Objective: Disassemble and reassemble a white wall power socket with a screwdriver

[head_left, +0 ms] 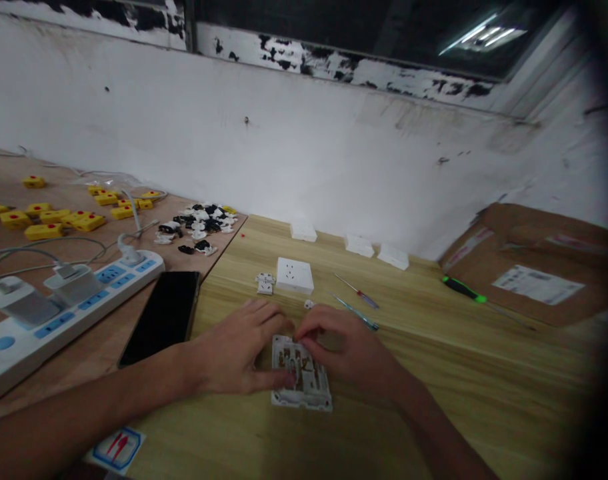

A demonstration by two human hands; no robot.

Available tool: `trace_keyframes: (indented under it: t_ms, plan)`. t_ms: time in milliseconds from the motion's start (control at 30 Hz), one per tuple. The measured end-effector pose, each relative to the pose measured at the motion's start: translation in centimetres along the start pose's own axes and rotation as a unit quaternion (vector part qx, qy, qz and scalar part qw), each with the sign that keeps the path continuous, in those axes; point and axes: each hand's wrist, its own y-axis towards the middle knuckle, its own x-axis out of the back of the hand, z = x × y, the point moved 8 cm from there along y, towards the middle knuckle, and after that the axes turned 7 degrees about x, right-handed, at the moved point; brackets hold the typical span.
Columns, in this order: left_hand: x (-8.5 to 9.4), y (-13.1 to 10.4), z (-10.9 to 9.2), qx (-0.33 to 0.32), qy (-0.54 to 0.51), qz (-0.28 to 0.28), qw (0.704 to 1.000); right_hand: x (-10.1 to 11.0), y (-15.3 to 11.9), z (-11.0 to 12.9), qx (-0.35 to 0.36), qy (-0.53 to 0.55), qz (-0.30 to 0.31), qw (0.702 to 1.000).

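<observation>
An opened white wall socket housing [311, 390] lies on the wooden table with its inner side up, showing brass-coloured contacts and white ribs. My left hand [239, 350] grips its left side, the thumb across the inside and the fingers at the far left edge. Over the far edge of the housing, my right hand [347, 343] is closed in a pinch; whatever is between its fingertips is too small to make out. Just beyond my hands are a small white socket insert [265, 284], a white socket panel [295, 275] and a small white part [309, 304].
Two screwdrivers, one red-tipped [367, 299] and one teal [359, 313], lie right of the panel. A phone [160, 319] and power strip [74, 313] flank my left arm. White boxes [359, 245] stand by the wall; a green-black screwdriver [464, 290] lies before a carton [534, 267].
</observation>
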Motion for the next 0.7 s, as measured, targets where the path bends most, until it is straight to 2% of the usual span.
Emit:
trace_keyframes:
  t_ms: [167, 400, 567, 700]
  plan:
    - [0.6, 0.2, 1.4, 0.049, -0.071, -0.068, 0.994, 0.7, 0.2, -1.3, -0.062, 0.057, -0.109, 0.99]
    - [1.2, 0.3, 1.9, 0.045, -0.116, -0.13, 0.984, -0.8, 0.1, -2.2, -0.104, 0.148, -0.126, 0.975]
    - [1.2, 0.4, 2.0, 0.05, -0.098, -0.122, 0.986, -0.7, 0.3, -1.6, -0.079, 0.103, -0.149, 0.98]
    - [0.9, 0.7, 2.1, 0.059, -0.081, -0.09, 0.991, -0.2, 0.6, -0.2, 0.009, 0.013, -0.153, 0.988]
